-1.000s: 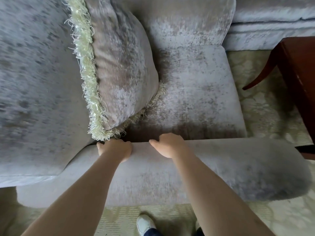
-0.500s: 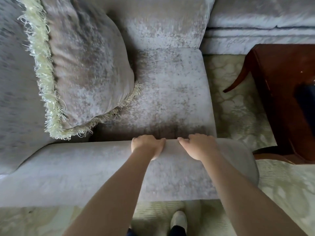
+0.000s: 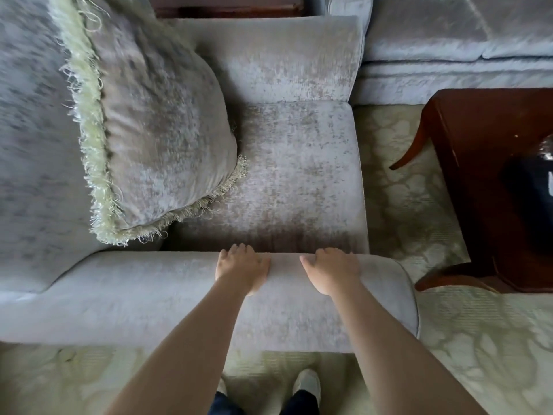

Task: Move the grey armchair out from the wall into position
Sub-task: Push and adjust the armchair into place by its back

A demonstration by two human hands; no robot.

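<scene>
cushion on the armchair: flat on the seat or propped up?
Propped up. The cushion leans against the armchair back, and its lower edge rests on the seat.

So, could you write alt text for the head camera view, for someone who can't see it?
Seen from above, a person's left hand and right hand grip the near armrest of a grey armchair, curling over its inner edge. A fringed cushion sits on the seat; a dark wooden table stands on the patterned carpet to the right.
</scene>
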